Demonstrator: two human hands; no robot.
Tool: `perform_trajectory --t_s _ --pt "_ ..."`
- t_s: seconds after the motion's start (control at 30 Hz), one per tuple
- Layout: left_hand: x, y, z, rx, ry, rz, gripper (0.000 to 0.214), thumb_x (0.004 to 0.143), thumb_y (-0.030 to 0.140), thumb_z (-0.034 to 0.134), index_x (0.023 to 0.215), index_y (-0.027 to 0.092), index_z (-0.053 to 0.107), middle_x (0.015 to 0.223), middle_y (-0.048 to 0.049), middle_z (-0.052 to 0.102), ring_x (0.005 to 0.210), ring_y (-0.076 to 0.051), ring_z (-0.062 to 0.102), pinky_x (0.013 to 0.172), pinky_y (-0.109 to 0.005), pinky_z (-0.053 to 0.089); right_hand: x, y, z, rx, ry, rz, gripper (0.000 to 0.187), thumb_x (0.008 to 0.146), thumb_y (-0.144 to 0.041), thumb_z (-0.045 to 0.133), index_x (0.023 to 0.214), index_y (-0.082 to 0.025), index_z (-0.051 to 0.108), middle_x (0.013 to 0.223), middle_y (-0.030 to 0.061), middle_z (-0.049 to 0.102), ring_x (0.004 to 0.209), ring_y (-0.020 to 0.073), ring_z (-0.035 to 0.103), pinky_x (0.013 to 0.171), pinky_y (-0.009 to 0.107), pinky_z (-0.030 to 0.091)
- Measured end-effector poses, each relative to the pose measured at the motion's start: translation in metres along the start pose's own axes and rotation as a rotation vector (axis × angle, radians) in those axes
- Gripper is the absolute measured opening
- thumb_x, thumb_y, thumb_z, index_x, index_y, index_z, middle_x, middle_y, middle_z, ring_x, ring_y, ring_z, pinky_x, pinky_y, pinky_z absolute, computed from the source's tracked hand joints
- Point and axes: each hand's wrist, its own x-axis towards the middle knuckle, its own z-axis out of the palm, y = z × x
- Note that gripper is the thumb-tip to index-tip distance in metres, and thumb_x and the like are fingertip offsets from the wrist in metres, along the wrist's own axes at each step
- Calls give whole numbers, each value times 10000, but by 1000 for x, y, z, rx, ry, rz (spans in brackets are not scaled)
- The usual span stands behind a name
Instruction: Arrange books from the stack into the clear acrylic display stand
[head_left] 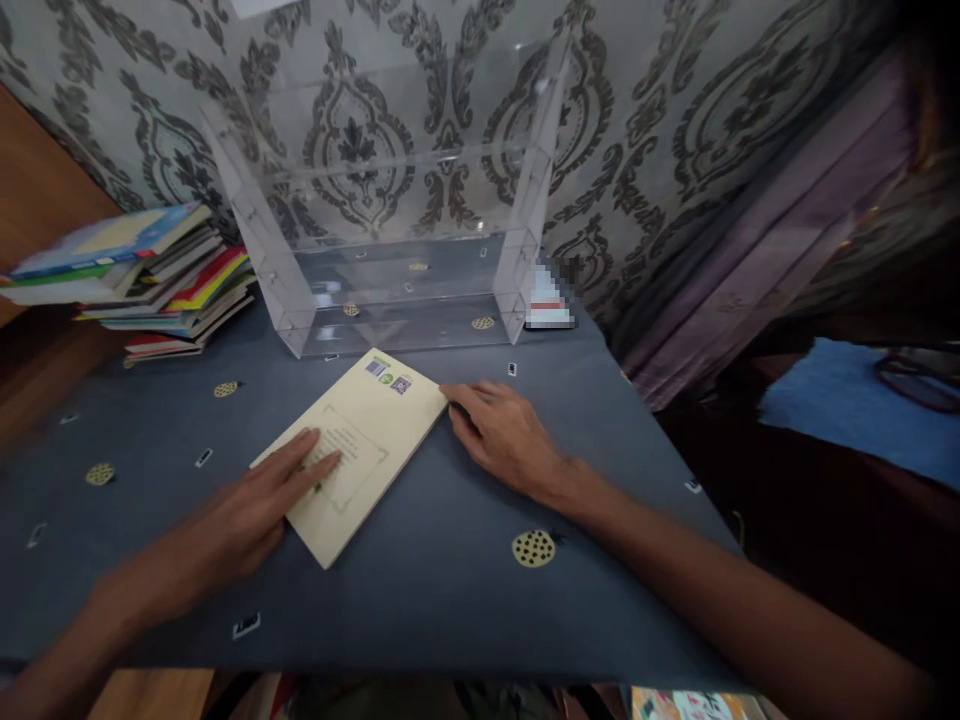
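A cream-coloured book (367, 430) lies flat and askew on the dark blue tablecloth, its back cover up with a barcode and QR code near the far edge. My left hand (274, 490) rests on the book's left part, fingers stretched out over the cover. At the book's right corner, my right hand (502, 430) pinches the edge between thumb and fingers. Just beyond the book stands a clear acrylic shelf rack (405, 250), with no books on its tiers.
A leaning stack of books (165, 280) sits at the back left. Behind the rack's right side is a small pale item (550, 300), blurred out. Patterned wallpaper (360, 150) backs the table; a mauve curtain (780, 230) and blue cloth (862, 410) are to the right.
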Motion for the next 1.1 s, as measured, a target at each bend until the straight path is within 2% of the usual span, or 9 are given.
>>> perform_trajectory --t_s 0.17,0.27,0.4,0.53,0.7,0.8,0.93,1.1 --pt "15 30 -7 -7 -55 85 878 811 -42 396 1590 304 185 1650 -84 240 1483 -279 324 1097 -445 478 3 16 3 66 -5 33 250 972 -208 434 1159 -170 597 986 138 700 940 297 619 818 423 490" --pt "22 43 -10 -5 -77 109 760 862 18 447 1564 253 276 1637 -108 274 1491 -287 306 1116 -447 453 4 24 8 84 7 36 283 971 -249 454 1214 -172 577 1071 145 696 1007 318 611 856 455 494" --pt "31 52 -15 -3 -107 96 558 950 175 519 1493 246 416 1577 -119 401 1443 -305 398 1050 -445 510 4 29 13 113 4 31 324 983 -291 448 1267 -176 556 1161 147 678 1055 327 605 895 489 489" --pt "39 56 -19 14 -130 76 459 968 272 582 1421 259 506 1512 -114 495 1400 -306 461 1028 -444 525 3 26 14 124 14 26 350 992 -322 448 1307 -194 534 1273 145 645 1166 345 570 948 530 466" --pt "40 61 -13 10 -77 168 332 1006 286 523 1325 220 585 1414 -111 595 1354 -269 520 1076 -443 495 -2 0 15 133 19 6 316 987 -297 455 1262 -183 563 1245 163 658 1249 350 526 1007 549 431" --pt "36 63 -6 51 -17 209 309 1027 270 475 1295 200 613 1365 -110 634 1325 -261 550 1074 -436 501 -11 -27 16 206 31 -46 272 990 -256 440 1196 -183 600 1149 143 696 1173 310 579 1020 511 434" --pt "30 63 2 140 61 260 303 1036 245 452 1264 168 636 1322 -120 662 1270 -266 598 1042 -429 526 -23 -56 16 370 5 -87 268 1002 -243 422 1175 -178 617 1115 128 713 1067 261 633 961 441 498" --pt "24 64 3 181 73 269 314 1020 163 443 1278 163 623 1320 -122 662 1271 -262 594 1039 -415 520 -28 -66 13 495 -22 -73 259 1005 -249 443 1175 -192 630 1112 108 721 1043 234 657 938 411 519"
